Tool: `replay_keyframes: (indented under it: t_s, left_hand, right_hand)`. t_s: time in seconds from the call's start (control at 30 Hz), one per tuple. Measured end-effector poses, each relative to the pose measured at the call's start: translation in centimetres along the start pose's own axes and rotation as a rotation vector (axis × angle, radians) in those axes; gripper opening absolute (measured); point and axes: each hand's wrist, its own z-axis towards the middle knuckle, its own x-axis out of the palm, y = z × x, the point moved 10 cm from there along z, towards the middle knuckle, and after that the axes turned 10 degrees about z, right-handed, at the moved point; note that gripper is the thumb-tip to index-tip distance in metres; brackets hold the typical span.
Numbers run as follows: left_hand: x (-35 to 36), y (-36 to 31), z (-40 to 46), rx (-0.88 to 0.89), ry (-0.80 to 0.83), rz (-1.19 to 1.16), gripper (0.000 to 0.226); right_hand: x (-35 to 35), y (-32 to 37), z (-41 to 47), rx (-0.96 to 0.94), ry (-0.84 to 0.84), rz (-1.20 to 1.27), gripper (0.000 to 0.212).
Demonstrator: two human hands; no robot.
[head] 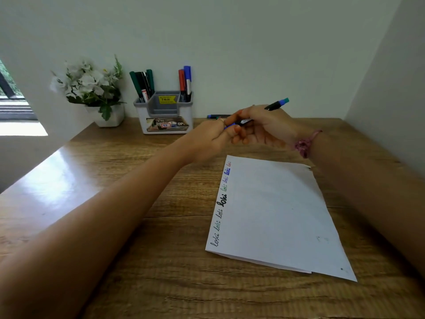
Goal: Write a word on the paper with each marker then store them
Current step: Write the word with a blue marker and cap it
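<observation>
Paper (276,215): a row of words along its left edge, several colours. Both hands meet above it: right hand (264,127) grips a marker (273,105), left hand (213,137) pinches its blue cap end. One marker (217,116) lies behind; others stand in organiser (164,111). Probably near the finish. Wooden worktop (138,261), pale walls, potted flowers (89,88)

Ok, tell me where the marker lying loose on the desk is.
In the head view, the loose marker lies flat at the back of the wooden desk, just right of the pen holder, behind the hands.

Soft daylight from the window (9,88) at left, glare on the tabletop (57,180), wide-angle edge stretching.
</observation>
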Motion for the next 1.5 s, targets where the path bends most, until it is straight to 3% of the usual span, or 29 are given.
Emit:
replay_keyframes:
  t_s: [0.13,0.37,0.57,0.67,0.73,0.93,1.1,1.2,1.33,1.5]
  left_hand:
    - [-1.5,-0.3,-0.6,-0.038,-0.067,-0.055,0.060]
    - [-3.0,-1.4,-2.8,-0.102,-0.128,-0.090,0.054]
    - [-0.9,-1.1,-6.7,-0.240,0.088,-0.095,0.069]
    - [-0.1,-1.0,-8.4,-0.252,0.151,-0.094,0.047]
    - [0.3,-1.2,-9.4,-0.223,0.186,-0.151,0.044]
    - [2.1,-1.5,-11.5,-0.235,0.428,-0.192,0.045]
    - [2.3,-1.9,-11.5,-0.187,0.480,-0.142,0.057]
    - [2.5,-1.2,-11.5,-0.220,0.492,-0.107,0.050]
    - [2.6,-0.3,-11.3,-0.221,0.506,0.007,0.103]
    - [2.7,-0.4,-11.3,-0.207,0.520,-0.016,0.099]
  right_hand:
    - [2.0,-0.2,-1.0,0.072,0.148,0.054,0.033]
    - [3.6,-0.1,-4.1,0.178,0.235,0.068,0.039]
    - [3.4,-0.4,-7.7,0.129,0.136,-0.025,0.035]
    - [3.0,-1.1,-9.5,0.070,0.047,-0.018,0.032]
    - [3.5,-1.4,-10.7,0.025,0.037,-0.070,0.023]
    - [6.8,-3.5,-12.7,0.081,0.192,-0.117,0.017]
    - [8.4,-4.1,-12.9,0.071,0.228,-0.266,0.015]
    - [10.0,-3.6,-12.4,0.041,0.289,-0.331,0.014]
    - [10.7,-3.5,-10.8,-0.008,0.280,-0.321,0.010]
    - [10.6,-4.4,-10.4,-0.087,0.282,-0.291,0.005]
